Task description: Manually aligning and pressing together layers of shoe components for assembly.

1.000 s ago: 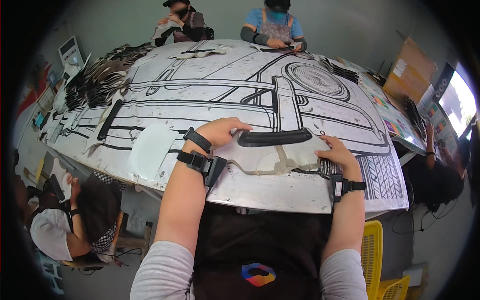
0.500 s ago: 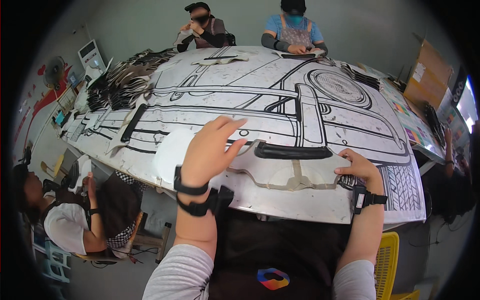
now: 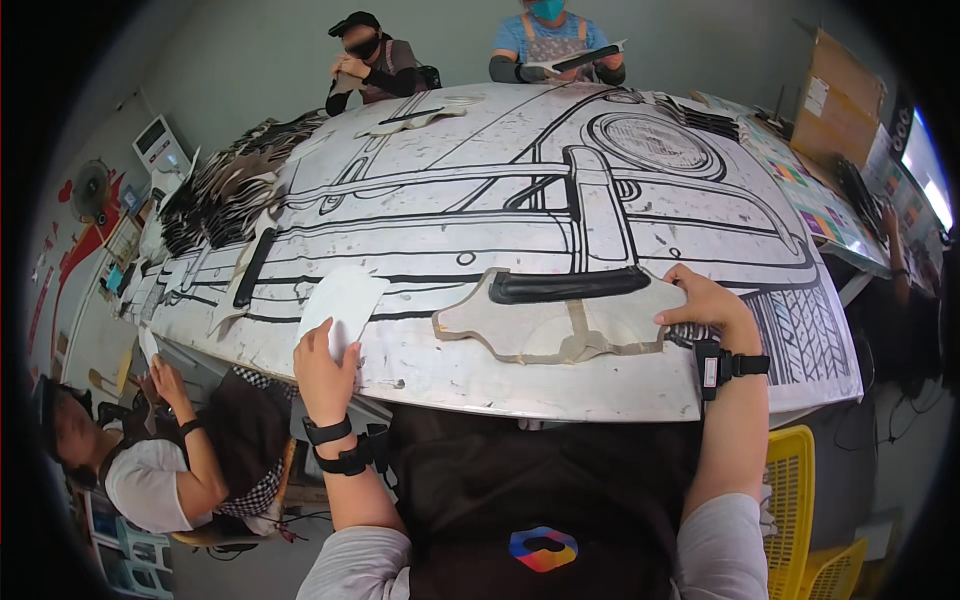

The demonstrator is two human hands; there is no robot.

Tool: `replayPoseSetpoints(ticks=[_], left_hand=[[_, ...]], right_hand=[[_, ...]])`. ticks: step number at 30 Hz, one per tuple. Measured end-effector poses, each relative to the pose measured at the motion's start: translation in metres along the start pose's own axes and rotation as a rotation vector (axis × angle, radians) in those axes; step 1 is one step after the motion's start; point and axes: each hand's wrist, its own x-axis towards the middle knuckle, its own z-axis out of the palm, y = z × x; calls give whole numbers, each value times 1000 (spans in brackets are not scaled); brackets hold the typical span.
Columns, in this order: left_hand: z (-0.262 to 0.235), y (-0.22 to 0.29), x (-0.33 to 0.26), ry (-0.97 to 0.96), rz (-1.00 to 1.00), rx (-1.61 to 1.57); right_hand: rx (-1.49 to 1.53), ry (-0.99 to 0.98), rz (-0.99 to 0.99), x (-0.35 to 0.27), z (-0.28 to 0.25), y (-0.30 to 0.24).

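In front of me lies a grey-beige cut fabric piece (image 3: 540,325) with wavy edges, brownish tape and a padded black strip (image 3: 570,284) along its far side. My right hand (image 3: 708,308) grips the right end of this piece, thumb on its face and fingers at the far edge. To the left, a white sheet (image 3: 350,297) with rounded corners rests on the table. My left hand (image 3: 327,370) is at its near edge, fingers stretched out and apart, touching it. A similar piece with a black strip (image 3: 256,268) lies farther left.
The table (image 3: 450,390) has a cover printed with black line drawings. Stacked dark-edged pieces (image 3: 225,185) pile up at the far left. Two people sit across; another sits at the left. A yellow basket (image 3: 795,500) stands by my right side.
My left hand has moved left and nearer, from above the fabric piece to the white sheet. The right hand keeps its place on the piece. Across the table, a person has lifted a black-stripped piece.
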Motion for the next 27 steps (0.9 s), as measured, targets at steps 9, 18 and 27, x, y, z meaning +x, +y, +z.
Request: replayPoseSetpoints(ticks=[9,18,27], left_hand=[[7,13,0,214,-54,-309],[-26,60,-11,253,-84,-1363],[-37,151,-36,-283,-111,-1617]], right_hand=[[-62,43,12,-15,1,-5],[-448,171,11,-70,32,-38],[227,691,-558,-108,80,-76]])
